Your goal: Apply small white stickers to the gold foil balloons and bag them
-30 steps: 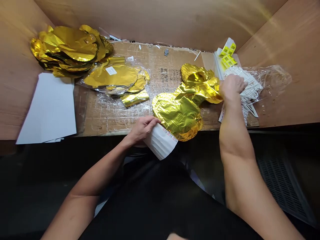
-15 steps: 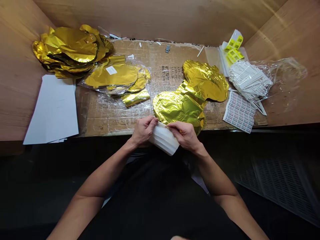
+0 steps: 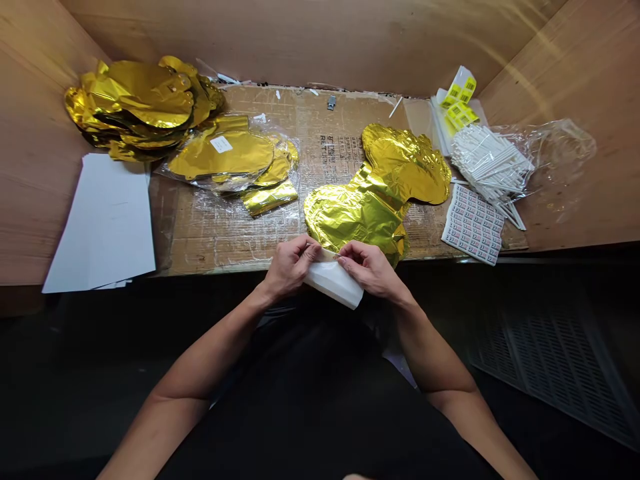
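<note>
Here I am on the head view, and both hands are right at the near edge of the cardboard (image 3: 220, 240). Left of the left fingers a stretch of brown board gives room to slide; straight below the fingers the surface drops away into dark. Out past the right fingers, a printed label sheet (image 3: 473, 223) reaches that same edge, so there's less room on that side.

Now the materials: just beyond the fingers sits a stack of gold foil shapes (image 3: 370, 193) — crinkled, shiny, round-lobed, its near end partly behind the right hand. Farther off to the right, thin white sticks (image 3: 493, 163) bunch up in clear plastic; well left of the fingers, smooth white paper (image 3: 105, 227) lies flat.

And the grip! My left hand (image 3: 289, 269) pinches the white sheet (image 3: 334, 283) at its upper left, thumb on top; my right hand (image 3: 373, 269) nips its upper edge with thumb and fingertips. The white sheet spans the gap between them, bent, its lower part hanging nearer me than the fingertips — whatever's under the right thumb is too small to tell.
</note>
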Motion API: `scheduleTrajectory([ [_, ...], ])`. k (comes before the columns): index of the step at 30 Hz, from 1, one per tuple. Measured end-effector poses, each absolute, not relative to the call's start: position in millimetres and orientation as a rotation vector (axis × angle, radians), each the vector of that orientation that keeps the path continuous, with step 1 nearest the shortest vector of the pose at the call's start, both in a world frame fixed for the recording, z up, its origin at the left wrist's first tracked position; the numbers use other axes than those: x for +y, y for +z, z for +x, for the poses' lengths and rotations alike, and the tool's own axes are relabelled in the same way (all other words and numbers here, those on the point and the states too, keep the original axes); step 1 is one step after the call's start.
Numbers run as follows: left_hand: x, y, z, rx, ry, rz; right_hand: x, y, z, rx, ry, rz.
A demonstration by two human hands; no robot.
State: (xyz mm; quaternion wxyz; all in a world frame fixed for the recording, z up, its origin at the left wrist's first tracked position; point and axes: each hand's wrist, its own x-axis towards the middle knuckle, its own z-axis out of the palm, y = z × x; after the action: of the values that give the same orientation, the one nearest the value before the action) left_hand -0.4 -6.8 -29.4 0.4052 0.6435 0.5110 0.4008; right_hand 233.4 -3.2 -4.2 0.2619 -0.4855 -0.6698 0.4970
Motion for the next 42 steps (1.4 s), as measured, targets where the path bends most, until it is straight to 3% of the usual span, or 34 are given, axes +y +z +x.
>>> scheduleTrajectory([
  [9,-8.7,-27.2,6.5,1.270,1.007,1.445,-10.3,-6.9,228.3,-1.843,1.233,-1.281],
  [18,-8.3,-25.0,14.4,1.320,1.071,1.415,-17.0,-32.2,237.6,-2.272,0.403,-1.131],
  [24,-11.7,-32.3,7.9,1.317,1.011,1.494,-22.3,-22.3,235.6,-2.121,0.500,-1.186],
  [28,-9.4,-40.5,-3.7,1.065,0.861,2.006,-9.0,-11.4,240.6,-1.746,0.691,-1.485],
  [31,-5.9,-49.1,-6.2,0.940,0.658,2.335,5.5,-12.7,238.7,-1.851,0.789,-1.607],
  [38,-3.5,-62.2,-1.9,0.969,0.560,2.427,3.0,-16.5,233.1,-2.212,0.174,-1.986],
  [42,-2.8,-61.5,-2.4,0.965,0.559,2.426,4.6,-21.4,244.5,-2.318,0.183,-1.766],
])
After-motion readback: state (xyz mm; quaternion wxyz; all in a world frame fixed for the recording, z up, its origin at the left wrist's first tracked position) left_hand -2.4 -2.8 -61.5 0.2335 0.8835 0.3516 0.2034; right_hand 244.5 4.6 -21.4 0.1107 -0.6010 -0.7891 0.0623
